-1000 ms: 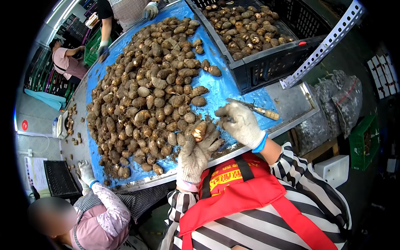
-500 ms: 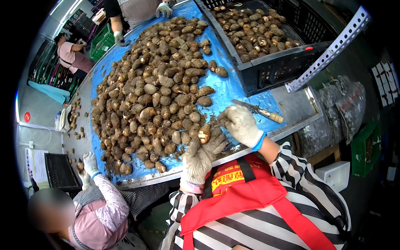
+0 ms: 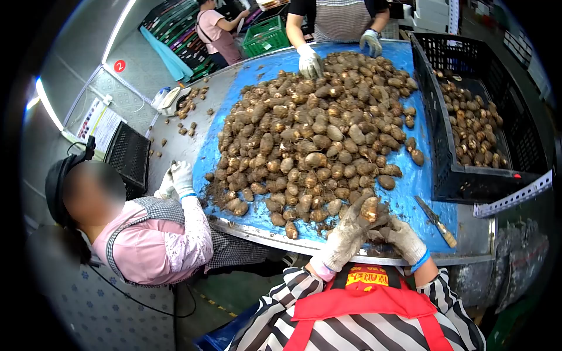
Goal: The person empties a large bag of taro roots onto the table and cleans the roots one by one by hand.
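Observation:
My left hand [image 3: 344, 234], in a dirty pale glove, is closed on a brown tuber [image 3: 369, 209] with a cut orange-white face, at the front edge of the table. Beside it, my gloved right hand [image 3: 404, 238] has its fingers bent towards the left palm; what its fingertips hold, if anything, is hidden. A large heap of tubers [image 3: 304, 140] spreads over the blue sheet [image 3: 418, 181] beyond my hands. To the right of my right hand lies a knife [image 3: 436, 221] with a wooden handle, touched by neither hand.
A black crate [image 3: 442, 134] with tubers stands at the right, by a perforated metal bar [image 3: 515, 195]. One co-worker [image 3: 158, 234] is at the left edge; another [image 3: 342, 23] reaches over the heap from the far side. Behind are a third person [image 3: 216, 32] and a green crate [image 3: 265, 36].
The view has swung left, so table and heap appear further right. My right hand has come in beside my left. The far co-worker's hand now rests on the heap.

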Available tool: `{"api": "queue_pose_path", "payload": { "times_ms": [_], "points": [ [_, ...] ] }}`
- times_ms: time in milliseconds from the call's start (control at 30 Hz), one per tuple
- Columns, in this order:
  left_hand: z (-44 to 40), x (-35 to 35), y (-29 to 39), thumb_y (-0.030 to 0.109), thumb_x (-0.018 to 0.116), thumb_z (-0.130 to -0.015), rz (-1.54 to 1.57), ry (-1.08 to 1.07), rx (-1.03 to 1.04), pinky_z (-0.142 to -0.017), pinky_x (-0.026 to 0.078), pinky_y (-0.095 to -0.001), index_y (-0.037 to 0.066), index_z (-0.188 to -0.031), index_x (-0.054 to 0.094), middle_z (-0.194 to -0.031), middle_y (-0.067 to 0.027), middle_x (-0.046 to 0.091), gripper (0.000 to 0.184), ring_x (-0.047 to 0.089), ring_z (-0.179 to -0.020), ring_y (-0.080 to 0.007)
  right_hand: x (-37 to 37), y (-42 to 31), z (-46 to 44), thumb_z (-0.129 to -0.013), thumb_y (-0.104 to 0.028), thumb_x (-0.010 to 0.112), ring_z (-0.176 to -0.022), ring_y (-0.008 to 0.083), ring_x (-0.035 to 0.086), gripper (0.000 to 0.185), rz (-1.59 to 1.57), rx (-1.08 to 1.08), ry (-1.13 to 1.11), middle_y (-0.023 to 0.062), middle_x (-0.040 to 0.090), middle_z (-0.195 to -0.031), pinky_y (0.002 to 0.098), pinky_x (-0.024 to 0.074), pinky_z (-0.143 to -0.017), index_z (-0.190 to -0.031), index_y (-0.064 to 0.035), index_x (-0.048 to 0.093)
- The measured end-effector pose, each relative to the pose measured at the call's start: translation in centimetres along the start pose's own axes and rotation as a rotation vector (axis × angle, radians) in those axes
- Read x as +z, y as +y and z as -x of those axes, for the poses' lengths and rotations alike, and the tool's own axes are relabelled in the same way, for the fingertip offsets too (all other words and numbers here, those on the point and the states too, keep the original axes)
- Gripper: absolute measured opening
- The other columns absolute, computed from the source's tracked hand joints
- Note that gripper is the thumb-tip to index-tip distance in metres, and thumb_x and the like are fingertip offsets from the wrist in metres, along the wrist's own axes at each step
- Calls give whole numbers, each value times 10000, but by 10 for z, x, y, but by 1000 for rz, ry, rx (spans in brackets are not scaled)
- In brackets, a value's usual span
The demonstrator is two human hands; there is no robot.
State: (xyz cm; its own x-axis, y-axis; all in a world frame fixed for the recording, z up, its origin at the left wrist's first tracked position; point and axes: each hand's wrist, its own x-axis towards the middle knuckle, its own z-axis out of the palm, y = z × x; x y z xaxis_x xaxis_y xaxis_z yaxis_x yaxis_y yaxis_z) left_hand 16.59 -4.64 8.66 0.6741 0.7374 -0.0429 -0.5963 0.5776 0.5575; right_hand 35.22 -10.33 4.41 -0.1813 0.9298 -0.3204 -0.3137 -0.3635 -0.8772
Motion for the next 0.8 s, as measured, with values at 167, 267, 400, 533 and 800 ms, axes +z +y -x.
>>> {"api": "queue_pose_path", "payload": {
  "times_ms": [167, 267, 400, 533, 800],
  "points": [
    [1, -5, 8, 239, 721, -932, -112, 76, 9, -953, 545, -379, 72, -1569, 269, -1493, -148, 459, 799, 577, -1263, -317, 12, -4, -8, -954, -73, 588, -816, 92, 664, 270, -97, 128, -51, 68, 721, -1061, 225, 530, -696, -1206, -6, 657],
    [1, -9, 18, 221, 700, -944, -141, 151, -43, -765, 598, -316, 80, -1554, 309, -1413, -137, 524, 738, 644, -1144, -281, 16, -4, -7, -942, -172, 607, -718, 82, 642, 259, -66, 150, -43, 53, 730, -877, 222, 488, -594, -1117, -13, 713],
    [11, -37, 33, 202, 663, -960, -194, 231, 9, -683, 598, -276, 77, -1514, 379, -1342, -144, 585, 635, 677, -1079, -277, 15, -32, -4, -908, -120, 622, -689, 101, 640, 198, 293, 36, -63, 55, 716, -792, 250, 504, -601, -994, 11, 743],
    [21, -75, 118, 277, 675, -969, -101, 186, 100, -668, 603, -265, 55, -1407, 508, -1271, -148, 623, 519, 681, -1009, -233, 10, -46, 6, -915, -134, 662, -725, 119, 637, 202, 331, 80, 198, 60, 711, -809, 283, 525, -662, -1007, 30, 734],
    [-41, -55, 403, 316, 427, -1089, -756, 697, 779, -1119, 446, -472, 23, -1406, 478, -1401, -233, 556, 435, 530, -1327, -339, 0, -13, 6, -863, -93, 662, -813, 191, 673, 246, 593, -147, 511, 118, 724, -911, 329, 539, -777, -1087, -18, 732]
  ]
}}
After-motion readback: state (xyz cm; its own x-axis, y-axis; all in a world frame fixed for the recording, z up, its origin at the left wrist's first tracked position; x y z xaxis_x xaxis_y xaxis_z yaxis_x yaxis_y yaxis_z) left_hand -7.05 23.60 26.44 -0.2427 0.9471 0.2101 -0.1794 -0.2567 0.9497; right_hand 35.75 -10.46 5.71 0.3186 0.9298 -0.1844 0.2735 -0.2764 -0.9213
